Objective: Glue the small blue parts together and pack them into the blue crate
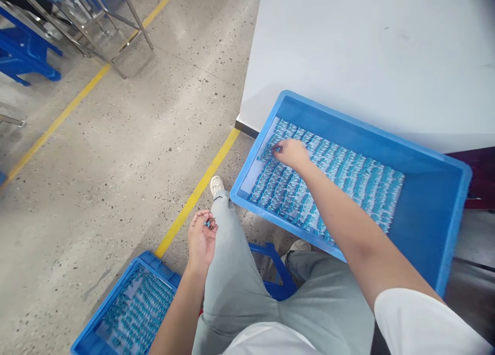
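My right hand [291, 152] reaches into a large blue plastic bin [421, 210], its fingers pinched at the upper left of the rows of small teal parts [359, 177]. Whatever lies between those fingertips is too small to make out. These parts lie in close rows on a pale sheet [251, 177] on the bin's floor. Held above my left thigh, my left hand [202, 236] has curled fingers closed on a small teal part [208, 223], mostly hidden by them. The exact kind of the parts cannot be told.
On the floor at lower left stands a second blue bin [87, 326] with more rows of teal parts. A white table [348, 50] lies beyond the large bin. Blue stool legs [280, 280] show between my legs. Metal-legged stools [112, 25] stand at upper left.
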A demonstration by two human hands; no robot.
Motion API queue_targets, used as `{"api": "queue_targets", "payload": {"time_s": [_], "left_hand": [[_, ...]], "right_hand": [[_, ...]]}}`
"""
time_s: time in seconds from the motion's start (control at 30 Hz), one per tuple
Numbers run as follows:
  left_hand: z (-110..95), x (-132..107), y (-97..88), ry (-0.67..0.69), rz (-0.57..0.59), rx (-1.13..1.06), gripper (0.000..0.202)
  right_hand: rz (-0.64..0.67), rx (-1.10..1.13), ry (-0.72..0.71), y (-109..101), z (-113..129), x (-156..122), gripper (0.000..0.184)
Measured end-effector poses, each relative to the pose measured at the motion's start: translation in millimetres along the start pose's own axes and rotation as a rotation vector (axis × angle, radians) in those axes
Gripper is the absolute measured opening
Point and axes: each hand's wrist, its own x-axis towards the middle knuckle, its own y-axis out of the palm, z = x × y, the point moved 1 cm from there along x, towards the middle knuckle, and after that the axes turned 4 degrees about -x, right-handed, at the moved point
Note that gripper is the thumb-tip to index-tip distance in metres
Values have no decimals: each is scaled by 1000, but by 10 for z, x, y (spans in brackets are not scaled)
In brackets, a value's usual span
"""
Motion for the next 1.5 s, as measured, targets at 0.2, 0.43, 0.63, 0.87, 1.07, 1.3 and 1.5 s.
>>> {"api": "queue_targets", "payload": {"time_s": [0.2, 0.43, 0.63, 0.87, 1.07, 1.3, 1.5], "left_hand": [[14, -7, 5, 10, 15, 16, 19], [0, -3, -20, 5, -2, 19, 19], [12, 2, -10, -2, -2, 19, 19], [13, 10, -15, 1, -6, 12, 19], [16, 11, -29, 6, 2, 6, 19], [12, 3, -31, 1, -5, 4, 18], [-20, -8, -34, -15, 52, -51, 15]], "right_hand": [[129, -88, 13, 81, 111, -7, 29], [79, -88, 45, 180, 160, -8, 27], [82, -97, 30, 178, 168, -9, 27], [72, -90, 51, 146, 152, -5, 29], [50, -68, 59, 164, 194, 6, 30], [41, -94, 59, 141, 236, -25, 33], [49, -79, -151, 229, 279, -86, 33]]}}
